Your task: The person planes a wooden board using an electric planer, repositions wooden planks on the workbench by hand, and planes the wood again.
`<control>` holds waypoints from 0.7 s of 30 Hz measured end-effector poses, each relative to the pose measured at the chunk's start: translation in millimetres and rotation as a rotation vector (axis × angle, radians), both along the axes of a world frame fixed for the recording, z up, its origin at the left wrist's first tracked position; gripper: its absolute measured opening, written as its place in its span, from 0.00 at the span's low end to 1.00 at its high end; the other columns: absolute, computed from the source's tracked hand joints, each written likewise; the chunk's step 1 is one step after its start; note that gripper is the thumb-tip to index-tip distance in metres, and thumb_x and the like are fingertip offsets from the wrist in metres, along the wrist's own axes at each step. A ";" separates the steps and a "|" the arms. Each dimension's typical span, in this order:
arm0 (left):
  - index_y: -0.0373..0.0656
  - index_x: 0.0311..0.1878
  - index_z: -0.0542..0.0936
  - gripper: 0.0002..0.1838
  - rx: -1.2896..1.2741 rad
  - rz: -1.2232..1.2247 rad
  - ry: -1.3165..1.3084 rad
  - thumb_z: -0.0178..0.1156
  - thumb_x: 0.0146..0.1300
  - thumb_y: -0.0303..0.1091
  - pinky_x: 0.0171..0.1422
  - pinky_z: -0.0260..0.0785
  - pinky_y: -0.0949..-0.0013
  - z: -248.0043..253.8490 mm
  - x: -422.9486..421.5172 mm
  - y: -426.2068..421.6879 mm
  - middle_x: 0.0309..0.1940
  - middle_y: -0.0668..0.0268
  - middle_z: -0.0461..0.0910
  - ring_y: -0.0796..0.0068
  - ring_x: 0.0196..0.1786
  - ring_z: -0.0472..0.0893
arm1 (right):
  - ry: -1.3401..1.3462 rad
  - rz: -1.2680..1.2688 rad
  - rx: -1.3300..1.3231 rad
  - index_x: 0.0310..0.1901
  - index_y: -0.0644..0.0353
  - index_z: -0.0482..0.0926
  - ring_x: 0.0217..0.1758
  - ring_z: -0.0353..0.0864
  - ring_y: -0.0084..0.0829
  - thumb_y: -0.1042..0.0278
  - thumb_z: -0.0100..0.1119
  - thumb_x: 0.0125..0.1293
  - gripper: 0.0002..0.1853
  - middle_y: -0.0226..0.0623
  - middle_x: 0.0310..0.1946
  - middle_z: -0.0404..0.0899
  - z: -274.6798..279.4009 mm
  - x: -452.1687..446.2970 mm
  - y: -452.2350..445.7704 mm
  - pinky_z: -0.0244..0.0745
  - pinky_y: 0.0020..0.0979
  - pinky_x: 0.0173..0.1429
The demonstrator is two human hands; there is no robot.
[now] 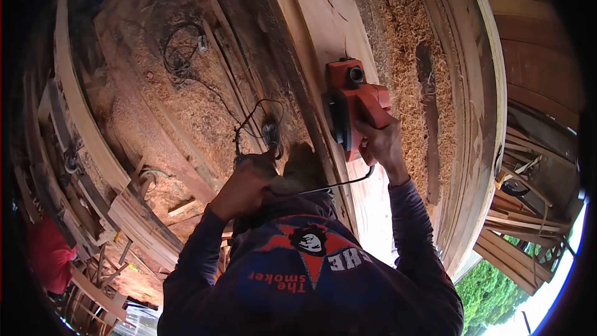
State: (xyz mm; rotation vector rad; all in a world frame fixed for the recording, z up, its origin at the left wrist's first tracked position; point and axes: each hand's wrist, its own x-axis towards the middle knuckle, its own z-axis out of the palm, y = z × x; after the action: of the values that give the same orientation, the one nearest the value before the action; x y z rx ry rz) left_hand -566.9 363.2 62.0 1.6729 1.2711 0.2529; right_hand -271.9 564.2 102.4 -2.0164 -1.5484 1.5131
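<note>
Running off past the top of the view: a long plank (333, 18), pale and smooth-looking over much of its face, with a few darker marks. Beside it, wood shavings (398, 37) in a thick bed, suggesting plenty of planing already done; how much left, impossible to tell. On the plank, partway along, a red power planer (359, 102), seemingly mid-pass rather than set aside. At its handle, the right hand (382, 143), fingers wrapped round and gripping. To the left, apart from the plank, the left hand (249, 180), fingers apparently closed round the black cord (329, 186) leading to the planer.
</note>
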 end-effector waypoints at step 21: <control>0.40 0.36 0.86 0.06 0.207 0.408 -0.041 0.67 0.61 0.32 0.65 0.67 0.53 15.7 -69.8 45.7 0.32 0.55 0.86 0.54 0.40 0.84 | 0.001 0.170 0.255 0.27 0.71 0.84 0.24 0.83 0.24 0.66 0.71 0.56 0.14 0.37 0.21 0.83 -24.6 -125.4 169.3 0.78 0.32 0.30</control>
State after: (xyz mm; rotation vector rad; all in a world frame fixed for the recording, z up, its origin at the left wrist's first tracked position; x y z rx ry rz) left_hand -636.7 408.8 77.7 1.5544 1.5919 0.6798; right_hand -397.3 733.5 77.8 -1.7821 -1.8469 1.2907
